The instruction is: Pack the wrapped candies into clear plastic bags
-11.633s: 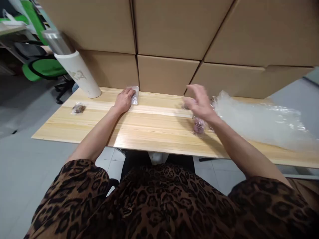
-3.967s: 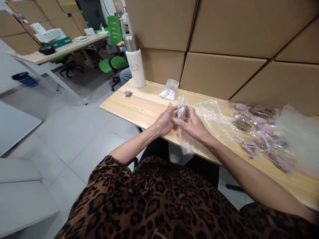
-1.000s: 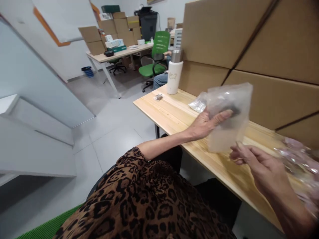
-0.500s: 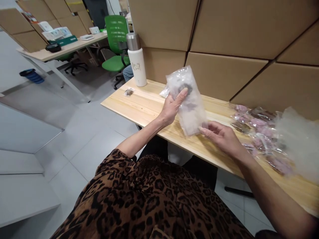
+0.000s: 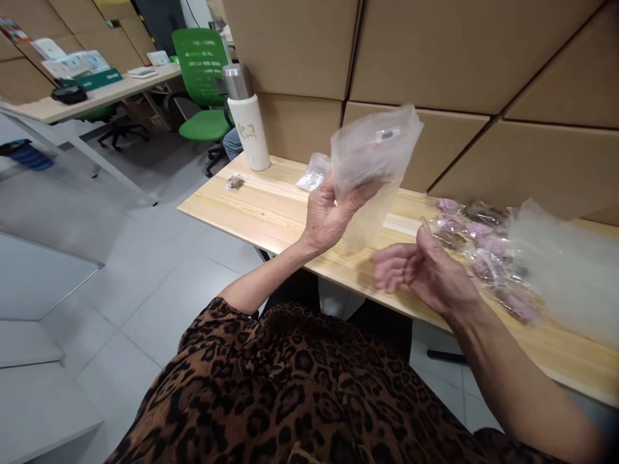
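Observation:
My left hand (image 5: 329,218) holds a clear plastic bag (image 5: 372,164) raised above the wooden table (image 5: 271,209); the bag is blurred and something small shows inside it near the top. My right hand (image 5: 422,274) hovers below and to the right of the bag with fingers loosely spread, holding nothing. Just right of that hand lies a pile of small packets (image 5: 478,248) with pink and brown contents.
A white flask (image 5: 246,122) stands at the table's far left, with a tiny packet (image 5: 236,183) and a small clear bag (image 5: 314,173) near it. A large crumpled plastic sheet (image 5: 565,264) lies right. Cardboard boxes (image 5: 435,58) wall the back. A green chair (image 5: 200,84) stands beyond.
My left hand has lifted the bag higher and tipped it. My right hand let go of the bag's lower edge and dropped away to the right.

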The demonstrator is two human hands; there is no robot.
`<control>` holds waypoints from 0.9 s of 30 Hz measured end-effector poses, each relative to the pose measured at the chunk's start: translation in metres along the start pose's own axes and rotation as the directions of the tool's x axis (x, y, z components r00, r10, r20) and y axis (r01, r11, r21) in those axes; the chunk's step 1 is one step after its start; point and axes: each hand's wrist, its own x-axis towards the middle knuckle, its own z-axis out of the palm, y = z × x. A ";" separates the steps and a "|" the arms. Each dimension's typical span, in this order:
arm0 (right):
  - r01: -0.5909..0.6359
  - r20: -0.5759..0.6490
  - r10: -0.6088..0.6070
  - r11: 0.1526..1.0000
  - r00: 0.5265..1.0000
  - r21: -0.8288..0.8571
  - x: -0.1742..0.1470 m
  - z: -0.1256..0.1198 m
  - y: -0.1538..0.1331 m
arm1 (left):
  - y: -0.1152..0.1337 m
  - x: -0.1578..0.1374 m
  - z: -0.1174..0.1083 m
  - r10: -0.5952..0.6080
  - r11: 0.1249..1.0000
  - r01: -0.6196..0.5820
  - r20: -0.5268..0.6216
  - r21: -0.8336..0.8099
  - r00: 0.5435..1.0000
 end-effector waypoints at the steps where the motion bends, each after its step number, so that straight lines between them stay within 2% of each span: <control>1: -0.043 0.093 0.036 0.996 0.995 0.073 0.001 0.003 -0.001 | 0.000 -0.004 0.001 -0.044 0.999 0.044 0.027 0.013 0.999; 2: -0.057 0.139 0.036 0.988 0.990 0.146 0.004 0.006 -0.001 | -0.001 -0.010 0.002 -0.093 0.995 0.091 0.073 0.036 0.993; 3: -0.036 0.132 0.007 0.974 0.991 0.224 0.007 0.009 -0.001 | -0.001 -0.016 0.004 -0.137 0.990 0.130 0.123 0.062 0.983; 6: 0.097 -0.052 -0.083 0.925 0.995 0.367 0.022 0.013 0.002 | -0.004 -0.033 0.007 -0.214 0.976 0.201 0.196 0.087 0.957; 9: 0.150 -0.221 -0.078 0.933 0.972 0.327 0.037 0.015 0.007 | -0.010 -0.039 0.006 -0.265 0.964 0.259 0.162 0.059 0.951; 12: 0.191 -0.315 -0.096 0.939 0.944 0.287 0.048 0.019 0.012 | -0.021 -0.033 -0.001 -0.280 0.959 0.273 0.106 0.078 0.954; 14: 0.244 -0.332 -0.141 0.925 0.933 0.291 0.052 0.023 0.013 | -0.030 -0.027 -0.007 -0.253 0.962 0.246 0.045 0.116 0.967; 16: 0.288 -0.299 -0.195 0.907 0.934 0.306 0.054 0.026 0.011 | -0.040 -0.022 -0.012 -0.218 0.961 0.216 -0.006 0.173 0.976; 19: 0.288 -0.237 -0.220 0.908 0.946 0.305 0.059 0.027 0.008 | -0.056 -0.015 -0.019 -0.211 0.950 0.220 -0.064 0.220 0.975; 21: 0.277 -0.246 -0.210 0.919 0.946 0.282 0.067 0.025 0.009 | -0.067 -0.009 -0.025 -0.244 0.944 0.255 -0.079 0.209 0.967; 24: 0.305 -0.270 -0.233 0.913 0.934 0.271 0.093 0.017 0.009 | -0.078 0.008 -0.037 -0.274 0.930 0.281 -0.065 0.237 0.960; 27: 0.338 -0.329 -0.245 0.903 0.912 0.265 0.132 0.009 0.004 | -0.084 0.038 -0.055 -0.213 0.875 0.226 -0.078 0.428 0.974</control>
